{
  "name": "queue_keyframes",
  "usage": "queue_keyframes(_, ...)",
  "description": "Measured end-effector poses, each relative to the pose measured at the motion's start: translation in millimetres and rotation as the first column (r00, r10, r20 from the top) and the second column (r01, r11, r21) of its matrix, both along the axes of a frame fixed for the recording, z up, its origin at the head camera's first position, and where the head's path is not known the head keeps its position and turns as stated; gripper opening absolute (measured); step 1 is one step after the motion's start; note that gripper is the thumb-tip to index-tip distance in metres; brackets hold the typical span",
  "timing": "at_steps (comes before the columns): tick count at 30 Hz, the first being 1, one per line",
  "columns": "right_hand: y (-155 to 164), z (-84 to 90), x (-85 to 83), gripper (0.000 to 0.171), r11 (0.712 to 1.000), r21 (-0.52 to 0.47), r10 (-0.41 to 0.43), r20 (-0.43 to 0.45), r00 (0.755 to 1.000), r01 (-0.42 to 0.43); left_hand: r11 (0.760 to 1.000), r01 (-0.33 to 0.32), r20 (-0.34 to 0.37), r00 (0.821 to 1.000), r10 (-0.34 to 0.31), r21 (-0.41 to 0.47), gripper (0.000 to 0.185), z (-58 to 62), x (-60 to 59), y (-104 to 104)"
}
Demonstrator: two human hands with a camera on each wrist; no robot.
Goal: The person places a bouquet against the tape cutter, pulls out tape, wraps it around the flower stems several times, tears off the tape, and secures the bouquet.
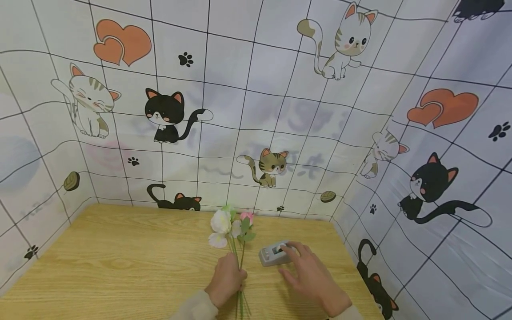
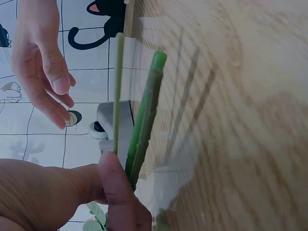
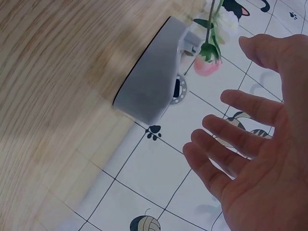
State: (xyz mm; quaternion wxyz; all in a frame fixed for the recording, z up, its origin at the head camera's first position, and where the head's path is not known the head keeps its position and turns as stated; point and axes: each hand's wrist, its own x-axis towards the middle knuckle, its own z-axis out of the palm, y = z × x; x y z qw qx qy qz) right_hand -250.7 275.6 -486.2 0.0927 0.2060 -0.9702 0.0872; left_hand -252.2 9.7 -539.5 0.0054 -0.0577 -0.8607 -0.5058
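Observation:
My left hand (image 1: 226, 278) grips the green stems (image 2: 144, 120) of a small bunch of artificial flowers, thumb pressed along them in the left wrist view. At the far end of the stems are a white flower (image 1: 221, 221) and a pink flower (image 1: 247, 217) with green leaves. The cut stem ends stick out on the near side of the fist. To the right stands a grey tape dispenser (image 1: 266, 257) on the table. Over its right end hovers my right hand (image 1: 312, 278), fingers spread and loosely bent; in the right wrist view nothing lies between them and the dispenser.
The light wood table (image 1: 120, 266) ends at a fabric backdrop (image 1: 272, 111) printed with cats, hearts and grid lines. This cloth rises behind the table and along both sides, close by the right hand's side.

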Motion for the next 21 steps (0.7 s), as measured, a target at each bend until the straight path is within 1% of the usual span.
queue_keyframes(3,2.2,-1.2,-2.6,0.061,1.000,-0.006,0.004,0.005,1.000,-0.004,1.000,-0.002,0.005,1.000,0.002,-0.002,0.039,-1.8,1.0,1.2)
queue_keyframes(7,3.6,-2.7,-5.5,0.061,1.000,-0.016,0.011,0.001,1.000,-0.011,1.000,0.001,0.000,1.000,-0.001,-0.026,0.047,-3.6,3.5,2.7)
queue_keyframes(10,3.6,-3.6,-7.7,0.061,1.000,-0.018,0.017,-0.001,1.000,-0.017,0.999,0.000,0.007,1.000,0.000,-0.040,0.048,-2.9,5.4,3.8)
queue_keyframes(13,3.6,-4.5,-9.7,0.061,1.000,-0.011,0.020,-0.003,1.000,-0.020,0.999,-0.007,0.023,1.000,0.009,-0.048,0.043,-2.8,6.2,4.9)
queue_keyframes(15,3.6,-4.7,-10.6,0.062,1.000,-0.004,0.021,0.000,1.000,-0.021,0.998,-0.013,0.016,1.000,0.014,-0.055,0.032,-2.4,6.8,5.0)
queue_keyframes(17,3.5,-4.8,-11.1,0.062,1.000,0.000,0.021,0.002,1.000,-0.021,0.996,-0.027,0.001,1.000,0.027,-0.087,0.020,-1.9,7.8,4.9)
queue_keyframes(18,3.4,-5.1,-11.4,0.062,1.000,0.000,0.021,0.005,1.000,-0.021,0.994,-0.035,-0.008,0.999,0.035,-0.107,0.017,-1.9,8.3,4.9)
queue_keyframes(21,2.6,-5.3,-12.1,0.062,1.000,0.003,0.021,0.010,1.000,-0.021,0.983,-0.051,-0.026,0.999,0.047,-0.177,0.021,-1.3,10.2,4.7)
